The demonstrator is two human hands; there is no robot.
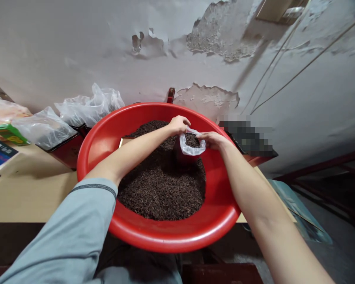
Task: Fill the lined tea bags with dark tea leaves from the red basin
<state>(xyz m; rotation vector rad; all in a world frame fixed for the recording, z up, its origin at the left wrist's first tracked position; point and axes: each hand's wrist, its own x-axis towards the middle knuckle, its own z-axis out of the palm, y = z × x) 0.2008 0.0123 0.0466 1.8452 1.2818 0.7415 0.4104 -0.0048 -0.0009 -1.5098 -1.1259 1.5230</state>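
Observation:
A big red basin (174,238) holds a heap of small dark brown dried pieces (162,193), perhaps loose tea. Inside it stands a dark red container (185,159) lined with a clear plastic bag (192,150), whose rim is folded outward. More of the dark pieces fill the bag's mouth. My left hand (180,125) is closed on the bag's far left rim, fingers bent. From the right, my right hand (213,139) pinches the opposite rim, its fingertips reaching the opening. Part of a pale-edged object (121,142) shows behind my left forearm.
Left of the basin are red boxes (66,152) with plastic bags (90,104) bulging from their tops, and a green packet (11,134). A dark-topped box (248,138) stands right on the tan tabletop (32,197). A peeling wall (91,51) rises behind.

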